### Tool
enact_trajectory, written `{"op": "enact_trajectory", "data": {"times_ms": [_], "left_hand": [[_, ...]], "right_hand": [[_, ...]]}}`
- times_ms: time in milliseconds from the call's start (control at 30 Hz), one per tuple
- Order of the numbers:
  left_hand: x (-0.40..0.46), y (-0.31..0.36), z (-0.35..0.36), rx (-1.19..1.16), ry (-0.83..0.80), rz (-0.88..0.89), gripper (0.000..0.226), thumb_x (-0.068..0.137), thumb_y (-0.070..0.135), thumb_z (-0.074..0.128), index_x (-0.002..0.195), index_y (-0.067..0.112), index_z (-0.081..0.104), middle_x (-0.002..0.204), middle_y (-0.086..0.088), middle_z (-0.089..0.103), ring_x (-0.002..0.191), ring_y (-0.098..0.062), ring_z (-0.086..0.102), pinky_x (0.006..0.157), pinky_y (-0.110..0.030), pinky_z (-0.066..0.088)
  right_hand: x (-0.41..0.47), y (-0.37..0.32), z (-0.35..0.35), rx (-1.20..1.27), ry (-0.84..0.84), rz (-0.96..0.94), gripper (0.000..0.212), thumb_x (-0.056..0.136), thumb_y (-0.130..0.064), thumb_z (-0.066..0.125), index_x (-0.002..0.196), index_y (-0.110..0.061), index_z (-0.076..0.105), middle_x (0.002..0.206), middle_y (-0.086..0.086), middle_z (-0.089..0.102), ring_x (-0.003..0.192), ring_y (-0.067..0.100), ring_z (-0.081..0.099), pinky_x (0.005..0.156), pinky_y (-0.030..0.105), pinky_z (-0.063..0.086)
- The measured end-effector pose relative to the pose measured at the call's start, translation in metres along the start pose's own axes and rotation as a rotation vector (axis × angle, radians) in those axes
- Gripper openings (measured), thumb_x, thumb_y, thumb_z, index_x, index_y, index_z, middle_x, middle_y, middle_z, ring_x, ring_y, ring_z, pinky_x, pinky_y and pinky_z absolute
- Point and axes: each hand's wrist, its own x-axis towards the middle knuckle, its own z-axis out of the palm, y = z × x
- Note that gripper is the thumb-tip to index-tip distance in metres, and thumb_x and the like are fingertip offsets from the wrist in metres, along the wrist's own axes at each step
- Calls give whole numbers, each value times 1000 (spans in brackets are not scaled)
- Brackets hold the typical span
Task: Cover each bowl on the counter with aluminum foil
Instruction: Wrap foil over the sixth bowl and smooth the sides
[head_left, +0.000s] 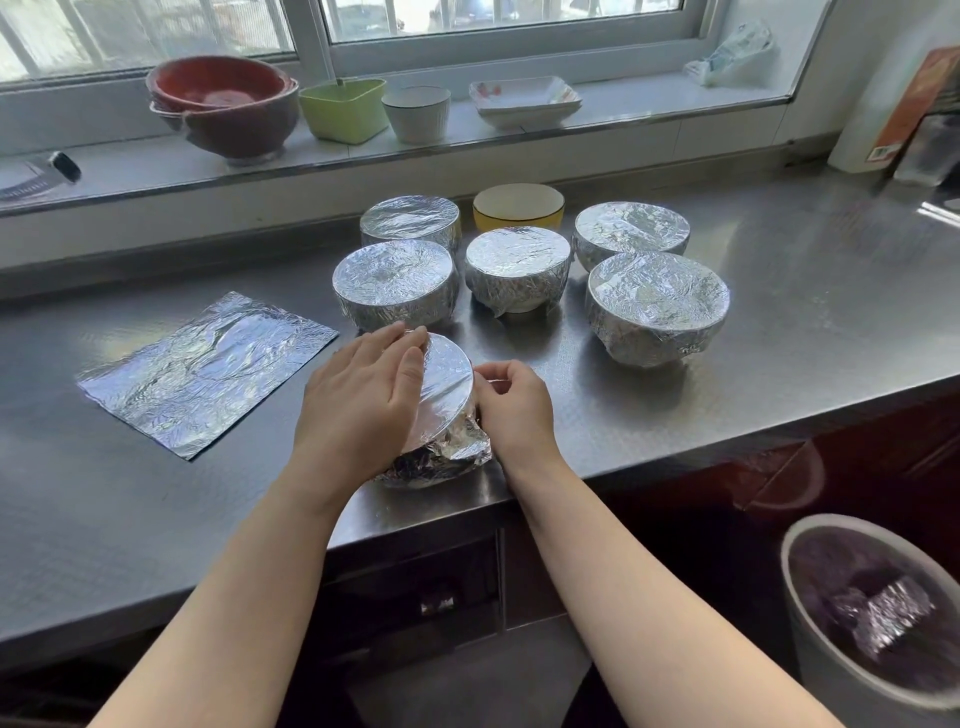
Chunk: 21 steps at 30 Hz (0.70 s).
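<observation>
Now left grip (363, 400) flat on foil-covered bowl (447, 384), right grip (511, 408) pinching foil

One view only, taken from head height, aimed fwd and steeply down over the steel counter (675, 426) toward the window (498, 21) at the back. The near counter edge is crossed by both forearms, entered from the bottom of the frame, so the work area is seen close up. Straight lines are bowed by the wide-angle lens.
</observation>
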Motion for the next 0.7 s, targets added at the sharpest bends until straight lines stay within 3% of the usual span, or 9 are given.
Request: {"op": "enact_trajectory", "data": {"times_ms": [100,300,700], "left_hand": [[-2,1,-1,-15,10,-12,66,91,56,6,145,40,39,154,16,35,143,-8,24,118,-37,19],[-5,2,-4,-40,15,-11,63,93,53,9,145,39,41,153,15,36,142,-8,24,116,-33,17],[-5,-5,-4,-109,24,-34,61,93,52,10,144,40,41,152,16,36,142,-7,25,118,-36,19]], "right_hand": [[0,1,2,11,10,-3,6,93,-14,62,91,-10,61,64,-4,59,45,-6,51,51,12,42],[0,0,6,85,-37,110,8,93,-11,62,87,-14,59,64,0,61,57,14,57,60,30,48],[-1,-2,13,-68,-93,60,9,92,-15,64,88,-17,56,81,0,63,76,18,61,72,34,51]]}}
